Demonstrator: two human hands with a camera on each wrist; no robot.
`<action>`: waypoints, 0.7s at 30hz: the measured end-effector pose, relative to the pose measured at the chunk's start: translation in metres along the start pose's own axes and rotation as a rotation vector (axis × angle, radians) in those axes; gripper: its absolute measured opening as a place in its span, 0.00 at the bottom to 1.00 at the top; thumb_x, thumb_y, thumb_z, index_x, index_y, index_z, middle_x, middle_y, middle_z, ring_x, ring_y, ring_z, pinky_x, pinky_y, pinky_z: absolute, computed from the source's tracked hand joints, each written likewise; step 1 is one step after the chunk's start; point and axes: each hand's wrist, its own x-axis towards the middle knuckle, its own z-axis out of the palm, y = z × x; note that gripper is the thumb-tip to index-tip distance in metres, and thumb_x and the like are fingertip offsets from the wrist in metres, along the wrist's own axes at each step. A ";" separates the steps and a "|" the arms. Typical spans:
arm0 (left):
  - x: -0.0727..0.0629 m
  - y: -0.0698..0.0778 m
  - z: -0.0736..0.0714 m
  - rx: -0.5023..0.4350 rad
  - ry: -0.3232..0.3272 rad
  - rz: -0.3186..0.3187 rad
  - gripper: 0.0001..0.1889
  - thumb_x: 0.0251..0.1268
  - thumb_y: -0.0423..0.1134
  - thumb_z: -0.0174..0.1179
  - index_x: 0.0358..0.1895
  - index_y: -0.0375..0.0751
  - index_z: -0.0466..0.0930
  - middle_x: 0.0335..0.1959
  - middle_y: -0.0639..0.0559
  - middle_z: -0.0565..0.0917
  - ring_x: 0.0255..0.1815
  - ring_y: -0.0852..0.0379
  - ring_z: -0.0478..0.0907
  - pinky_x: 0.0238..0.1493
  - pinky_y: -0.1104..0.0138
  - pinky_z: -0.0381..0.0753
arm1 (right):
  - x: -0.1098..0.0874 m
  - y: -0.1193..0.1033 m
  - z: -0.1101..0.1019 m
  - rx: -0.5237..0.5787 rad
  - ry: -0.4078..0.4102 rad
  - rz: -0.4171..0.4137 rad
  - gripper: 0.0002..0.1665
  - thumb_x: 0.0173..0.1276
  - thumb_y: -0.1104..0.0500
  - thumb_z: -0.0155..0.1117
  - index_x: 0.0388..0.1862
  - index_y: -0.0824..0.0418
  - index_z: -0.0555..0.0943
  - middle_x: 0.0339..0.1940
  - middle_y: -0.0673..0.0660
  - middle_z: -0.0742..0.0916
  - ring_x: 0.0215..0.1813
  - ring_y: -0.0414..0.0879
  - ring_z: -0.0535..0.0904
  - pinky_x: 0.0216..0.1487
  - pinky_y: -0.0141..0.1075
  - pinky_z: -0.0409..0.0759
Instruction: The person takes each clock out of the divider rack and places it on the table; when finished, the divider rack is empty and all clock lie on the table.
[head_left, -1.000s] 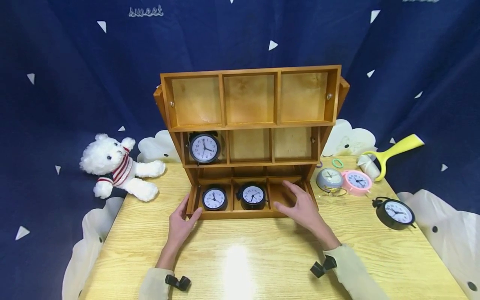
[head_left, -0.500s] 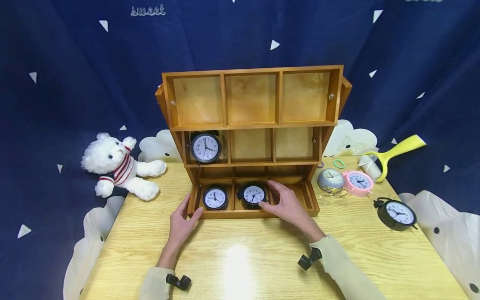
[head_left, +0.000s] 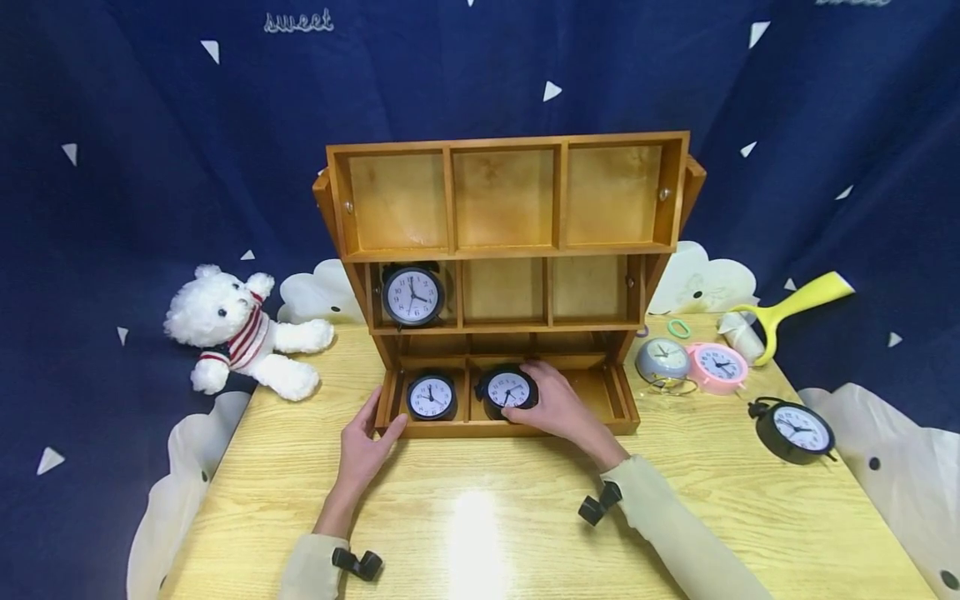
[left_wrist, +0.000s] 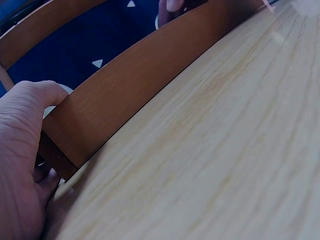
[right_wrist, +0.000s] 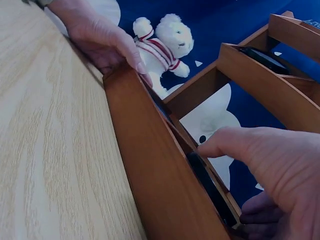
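A wooden three-tier shelf stands on the table, divided into compartments. At its lower left corner my left hand grips the frame, thumb over the front board and fingers down the side in the left wrist view. My right hand holds a black alarm clock in the bottom tier's middle compartment, thumb at its front edge and fingers round its far right side. Its lower part is hidden by the board in the right wrist view. Another black alarm clock lies in the bottom left compartment; a third clock occupies the middle tier's left.
A white teddy bear sits left of the shelf. To the right are a grey clock, a pink clock, a black clock, glasses, a green ring and a yellow-handled tool.
My right hand has moved left from the bottom right compartment to the middle clock and closed round it. My left hand has stayed on the shelf corner.
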 end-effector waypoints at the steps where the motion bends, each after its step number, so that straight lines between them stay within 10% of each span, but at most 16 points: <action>1: 0.001 -0.005 0.000 -0.008 0.002 0.001 0.38 0.67 0.31 0.71 0.78 0.29 0.64 0.75 0.34 0.70 0.75 0.39 0.68 0.70 0.78 0.68 | 0.001 0.000 0.001 -0.011 0.001 -0.001 0.52 0.54 0.44 0.81 0.70 0.73 0.75 0.71 0.72 0.77 0.71 0.67 0.73 0.69 0.60 0.78; 13: 0.004 -0.026 -0.001 0.018 0.011 0.013 0.38 0.67 0.36 0.72 0.79 0.38 0.67 0.77 0.40 0.70 0.77 0.43 0.67 0.76 0.64 0.66 | 0.008 -0.010 0.012 -0.110 0.030 0.066 0.52 0.46 0.39 0.85 0.61 0.73 0.80 0.69 0.67 0.78 0.70 0.63 0.72 0.69 0.57 0.77; 21: -0.004 0.016 -0.001 0.014 -0.009 -0.016 0.38 0.67 0.32 0.71 0.77 0.27 0.64 0.75 0.32 0.69 0.75 0.36 0.68 0.74 0.61 0.68 | 0.012 -0.010 0.018 -0.115 0.098 0.072 0.52 0.38 0.41 0.85 0.57 0.73 0.82 0.63 0.64 0.80 0.63 0.60 0.74 0.60 0.54 0.73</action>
